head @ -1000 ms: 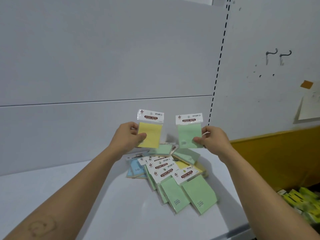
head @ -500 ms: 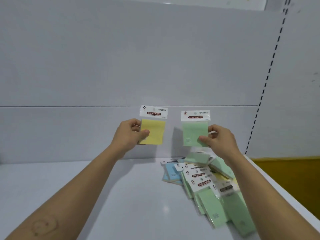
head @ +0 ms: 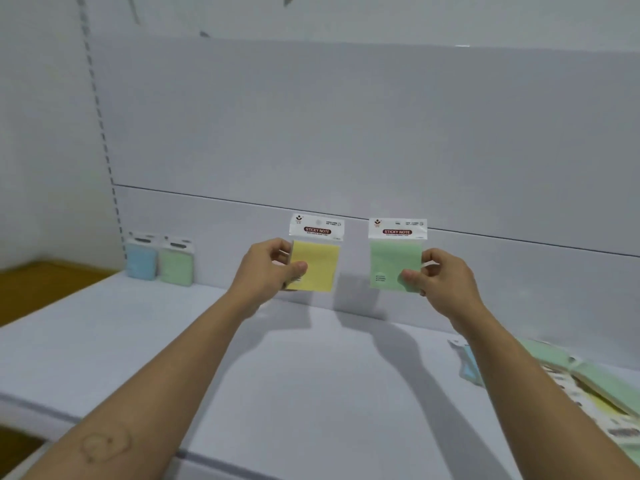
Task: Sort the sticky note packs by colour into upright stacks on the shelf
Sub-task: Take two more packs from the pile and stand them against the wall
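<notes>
Swinging left from loose pile (head: 588,386) toward blue stack (head: 140,259) and green stack (head: 176,263), pinching yellow pack (head: 317,261) in left hand (head: 266,268), green pack (head: 394,261) in right hand (head: 440,275).

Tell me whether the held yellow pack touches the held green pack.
Apart. The head view shows a plain strip of grey back panel between the yellow pack and the green pack.
</notes>
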`<action>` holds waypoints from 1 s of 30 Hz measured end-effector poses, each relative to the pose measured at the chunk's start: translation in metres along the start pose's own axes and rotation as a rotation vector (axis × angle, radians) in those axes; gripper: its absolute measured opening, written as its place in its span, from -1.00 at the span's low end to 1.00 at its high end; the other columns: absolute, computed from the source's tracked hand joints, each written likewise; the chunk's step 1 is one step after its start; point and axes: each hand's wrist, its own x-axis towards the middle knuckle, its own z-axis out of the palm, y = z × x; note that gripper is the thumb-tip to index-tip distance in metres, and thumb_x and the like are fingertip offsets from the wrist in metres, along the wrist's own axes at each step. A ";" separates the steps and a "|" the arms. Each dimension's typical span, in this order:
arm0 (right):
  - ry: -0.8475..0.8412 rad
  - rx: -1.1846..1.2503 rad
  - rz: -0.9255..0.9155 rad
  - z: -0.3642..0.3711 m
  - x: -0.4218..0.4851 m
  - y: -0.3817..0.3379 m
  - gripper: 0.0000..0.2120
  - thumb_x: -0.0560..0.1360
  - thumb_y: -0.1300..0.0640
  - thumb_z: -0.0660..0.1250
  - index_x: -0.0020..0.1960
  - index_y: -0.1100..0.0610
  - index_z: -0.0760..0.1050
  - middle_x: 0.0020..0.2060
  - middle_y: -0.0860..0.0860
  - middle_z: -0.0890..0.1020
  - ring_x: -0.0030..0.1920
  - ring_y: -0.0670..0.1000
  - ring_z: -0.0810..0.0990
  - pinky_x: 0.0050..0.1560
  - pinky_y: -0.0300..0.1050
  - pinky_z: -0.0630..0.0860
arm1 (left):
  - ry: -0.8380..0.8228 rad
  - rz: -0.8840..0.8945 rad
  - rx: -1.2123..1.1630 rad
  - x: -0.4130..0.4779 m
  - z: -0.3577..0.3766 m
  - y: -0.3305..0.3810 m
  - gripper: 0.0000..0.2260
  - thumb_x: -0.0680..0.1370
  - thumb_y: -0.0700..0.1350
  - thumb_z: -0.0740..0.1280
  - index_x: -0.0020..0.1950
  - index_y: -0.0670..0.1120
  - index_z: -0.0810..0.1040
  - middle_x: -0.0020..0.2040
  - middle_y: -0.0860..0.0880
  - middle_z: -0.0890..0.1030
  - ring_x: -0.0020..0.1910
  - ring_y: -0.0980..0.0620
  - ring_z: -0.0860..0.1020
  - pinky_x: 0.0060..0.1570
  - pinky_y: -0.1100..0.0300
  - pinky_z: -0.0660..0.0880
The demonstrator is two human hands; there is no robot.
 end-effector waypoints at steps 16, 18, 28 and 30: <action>-0.212 0.052 -0.074 0.212 -0.047 -0.111 -0.83 0.33 0.19 0.51 -0.18 0.12 0.53 -0.26 0.12 0.67 -0.18 0.14 0.67 -0.31 -0.11 0.45 | 0.291 -0.106 0.051 -0.064 -0.240 -0.044 -0.83 0.42 -0.30 0.47 -0.01 -0.17 0.62 -0.24 -0.12 0.66 -0.37 0.08 0.62 -0.41 0.38 0.47; -0.220 0.048 -0.068 0.234 -0.053 -0.118 -0.83 0.33 0.18 0.51 -0.18 0.12 0.53 -0.26 0.10 0.68 -0.19 0.13 0.67 -0.32 -0.13 0.44 | 0.319 -0.113 0.049 -0.071 -0.262 -0.049 -0.82 0.43 -0.32 0.46 0.01 -0.20 0.61 -0.21 -0.15 0.65 -0.39 0.11 0.61 -0.43 0.39 0.47; -0.200 0.053 0.002 0.325 -0.064 -0.121 -0.80 0.37 0.18 0.50 -0.26 0.18 0.48 -0.36 -0.03 0.50 -0.31 0.03 0.42 -0.33 -0.10 0.31 | 0.362 -0.161 0.068 -0.071 -0.310 -0.081 -0.81 0.42 -0.27 0.48 0.00 -0.16 0.61 -0.14 -0.16 0.67 -0.25 -0.01 0.62 -0.25 0.19 0.52; -0.211 0.055 0.027 0.341 -0.059 -0.117 -0.81 0.36 0.16 0.51 -0.25 0.18 0.50 -0.34 -0.02 0.50 -0.31 0.03 0.42 -0.33 -0.10 0.30 | 0.362 -0.176 0.064 -0.065 -0.312 -0.089 -0.80 0.42 -0.27 0.48 0.02 -0.18 0.61 -0.14 -0.16 0.67 -0.25 -0.01 0.62 -0.24 0.18 0.52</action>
